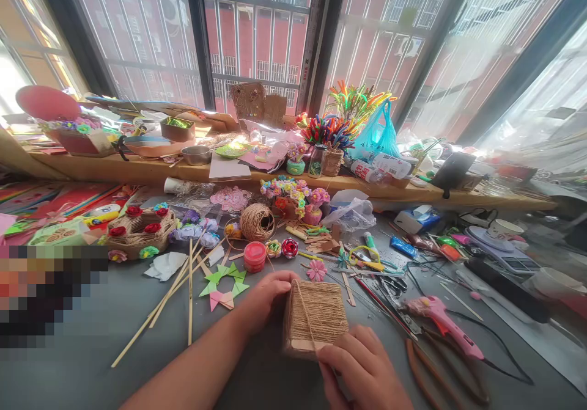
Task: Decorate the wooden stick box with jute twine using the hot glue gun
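A box wrapped in rows of jute twine (318,309) is held above the grey table in front of me. Near its lower edge a pale wooden strip (305,345) shows bare. My left hand (266,297) grips the box at its upper left, thumb by the corner. A loose strand of twine (306,310) runs slanting across the wrapped face. My right hand (360,364) pinches this strand at the lower right edge of the box. Behind the box lies a ball of twine (257,222), with a strand leading down toward my left hand.
A pink glue gun (447,324) and brown-handled pliers (440,367) lie on the right. Thin wooden sticks (190,294), a folded paper ring (224,285) and a red jar (254,256) are on the left. A cluttered wooden ledge (266,175) runs along the windows.
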The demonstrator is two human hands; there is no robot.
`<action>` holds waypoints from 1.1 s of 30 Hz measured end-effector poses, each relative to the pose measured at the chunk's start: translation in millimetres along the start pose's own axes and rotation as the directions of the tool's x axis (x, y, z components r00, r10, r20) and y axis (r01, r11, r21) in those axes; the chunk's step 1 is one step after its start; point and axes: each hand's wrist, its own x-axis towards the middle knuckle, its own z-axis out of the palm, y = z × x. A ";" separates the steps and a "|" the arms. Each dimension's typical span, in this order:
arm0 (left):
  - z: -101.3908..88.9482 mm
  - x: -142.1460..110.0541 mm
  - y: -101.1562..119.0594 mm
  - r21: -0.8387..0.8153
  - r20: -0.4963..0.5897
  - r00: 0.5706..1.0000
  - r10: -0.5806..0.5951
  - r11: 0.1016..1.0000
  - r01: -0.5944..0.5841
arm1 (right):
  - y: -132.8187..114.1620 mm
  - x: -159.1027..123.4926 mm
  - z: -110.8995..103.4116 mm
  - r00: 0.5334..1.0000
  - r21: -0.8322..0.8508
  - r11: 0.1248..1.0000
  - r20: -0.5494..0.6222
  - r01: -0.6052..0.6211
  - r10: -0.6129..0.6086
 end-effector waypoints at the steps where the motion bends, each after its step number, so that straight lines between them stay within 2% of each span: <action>1: 0.2 -0.9 0.2 -0.013 0.013 1.000 -0.005 1.000 0.005 | 0.0 -0.1 0.4 1.000 0.004 1.000 0.000 0.000 0.000; 5: 0.1 -2.4 0.6 -0.040 0.021 1.000 -0.009 0.999 0.010 | 0.4 -2.2 2.9 0.998 0.000 0.999 -0.039 -0.039 0.039; 10: -1.0 -2.4 0.5 -0.050 0.023 1.000 -0.016 0.999 0.017 | 2.3 -3.0 1.5 1.000 0.004 1.000 -0.004 0.004 -0.004; 14: -1.2 -2.5 -0.5 -0.035 0.012 1.000 -0.012 0.999 0.012 | 1.3 -1.3 0.1 1.000 0.011 1.000 -0.022 -0.010 0.010; 26: 0.6 -0.5 1.5 0.081 -0.037 0.999 0.021 0.997 -0.018 | 0.5 -6.5 8.2 0.999 -0.001 1.000 -0.053 -0.003 0.003; 33: 2.3 3.2 -2.2 0.202 -0.137 0.988 0.066 0.979 -0.037 | -0.8 -4.0 6.8 0.999 0.013 0.999 -0.023 -0.042 0.042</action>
